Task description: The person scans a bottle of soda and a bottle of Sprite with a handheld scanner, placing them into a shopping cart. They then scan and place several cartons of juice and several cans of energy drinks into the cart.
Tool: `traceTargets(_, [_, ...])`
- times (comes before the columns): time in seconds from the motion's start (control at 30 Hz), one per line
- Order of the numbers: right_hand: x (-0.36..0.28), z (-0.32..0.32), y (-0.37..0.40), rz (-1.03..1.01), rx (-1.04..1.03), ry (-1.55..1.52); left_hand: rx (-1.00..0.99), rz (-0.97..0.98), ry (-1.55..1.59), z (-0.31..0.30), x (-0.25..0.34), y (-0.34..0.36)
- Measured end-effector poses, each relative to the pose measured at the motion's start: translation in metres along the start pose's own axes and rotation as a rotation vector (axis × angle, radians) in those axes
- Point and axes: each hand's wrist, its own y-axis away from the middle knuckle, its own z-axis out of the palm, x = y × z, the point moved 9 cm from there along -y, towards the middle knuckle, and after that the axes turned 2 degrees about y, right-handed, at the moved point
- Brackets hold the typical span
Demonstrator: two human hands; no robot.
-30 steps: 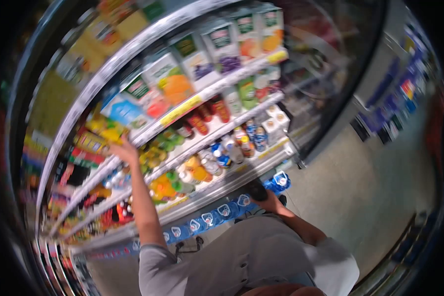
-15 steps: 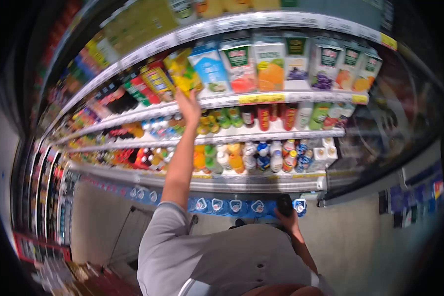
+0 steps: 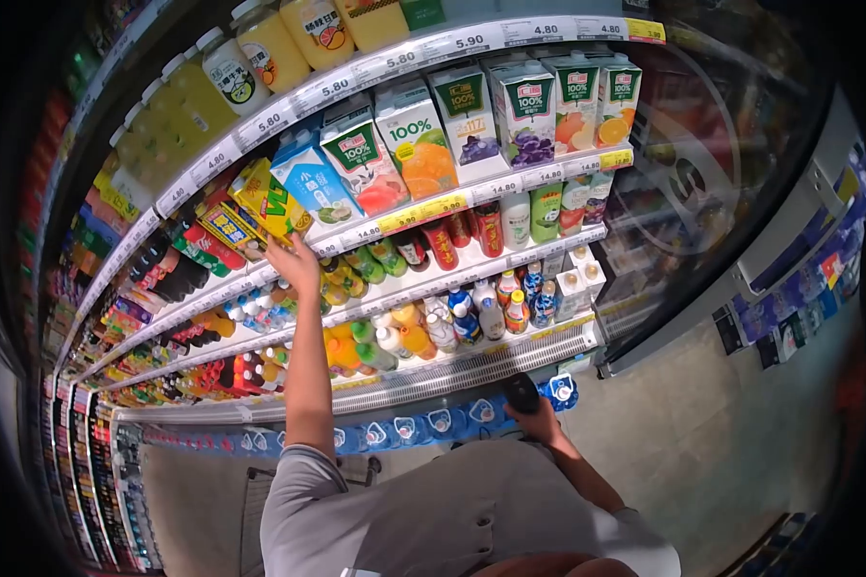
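My left hand (image 3: pixel 295 263) is raised to the middle shelf, its fingers closed around the lower end of a yellow drink carton (image 3: pixel 267 197). The carton still stands in the row, between a blue-and-white coconut drink carton (image 3: pixel 316 177) and a yellow-and-blue pack (image 3: pixel 233 227). Part of its base is hidden by my fingers. Low down at waist height, my right hand (image 3: pixel 541 423) is wrapped around a black rounded handheld object (image 3: pixel 522 392); its exact kind does not show.
Juice cartons (image 3: pixel 417 144) line the shelf to the right, above a price-label strip (image 3: pixel 423 213). Bottles (image 3: pixel 467 322) fill lower shelves. Blue-capped water jugs (image 3: pixel 404 430) stand on the floor. A glass door (image 3: pixel 702 183) is at right, a cart (image 3: pixel 257 500) at lower left.
The view has tilted and shifted, and the shelves look sharper. My left hand stays at the yellow carton's lower end. The black object remains in my right hand.
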Motion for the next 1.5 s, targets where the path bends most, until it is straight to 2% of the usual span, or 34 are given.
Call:
traceTargets(0.07, [-0.002,-0.003,-0.001,0.0,0.001,-0.008,0.063,0.012,-0.012,-0.004,0.03,0.015])
traceTargets(0.13, [-0.005,-0.005,-0.001,0.003,-0.005,-0.012,0.112,0.286,-0.151,-0.001,0.084,0.041])
traceTargets(0.2, [-0.003,-0.006,-0.003,0.057,-0.051,-0.045,-0.142,0.377,0.004,0.022,0.139,0.065])
traceTargets(0.33, [0.005,-0.007,-0.011,0.093,-0.07,-0.018,-0.371,0.557,0.241,0.052,0.242,0.106])
traceTargets(0.4, [-0.003,-0.015,-0.01,0.04,-0.019,-0.04,-0.37,0.626,0.248,0.06,0.283,0.101])
traceTargets(0.5, [0.011,-0.023,-0.01,0.089,-0.037,-0.066,-0.34,0.733,0.268,0.07,0.34,0.066])
traceTargets(0.53, [0.007,-0.028,-0.008,0.091,-0.035,-0.069,-0.273,0.792,0.224,0.074,0.355,0.052])
traceTargets(0.67, [0.003,-0.044,-0.007,0.1,0.022,-0.076,-0.256,0.908,0.049,0.102,0.405,-0.002])
traceTargets(0.77, [0.018,-0.053,-0.011,0.086,0.057,-0.104,-0.5,0.799,-0.325,0.155,0.407,-0.026])
traceTargets(0.87, [0.03,-0.054,-0.016,0.122,0.053,-0.112,-0.465,0.823,-0.337,0.178,0.397,-0.024])
traceTargets(1.0, [0.037,-0.056,-0.018,0.125,0.067,-0.128,-0.464,0.823,-0.351,0.151,0.407,-0.011])
traceTargets(1.07, [0.033,-0.058,-0.018,0.12,0.058,-0.132,-0.403,0.857,-0.178,0.133,0.413,-0.001])
traceTargets(1.1, [0.034,-0.057,-0.018,0.135,0.046,-0.119,-0.241,0.949,-0.039,0.117,0.417,0.008])
traceTargets(1.2, [0.04,-0.053,-0.026,0.136,0.024,-0.089,-0.206,1.001,0.156,0.095,0.417,0.033])
traceTargets(1.3, [0.039,-0.053,-0.026,0.171,0.01,-0.073,-0.118,1.082,0.159,0.088,0.414,0.051])
traceTargets(1.5, [0.039,-0.049,-0.03,0.144,-0.015,-0.085,-0.154,1.002,0.051,0.1,0.419,0.024])
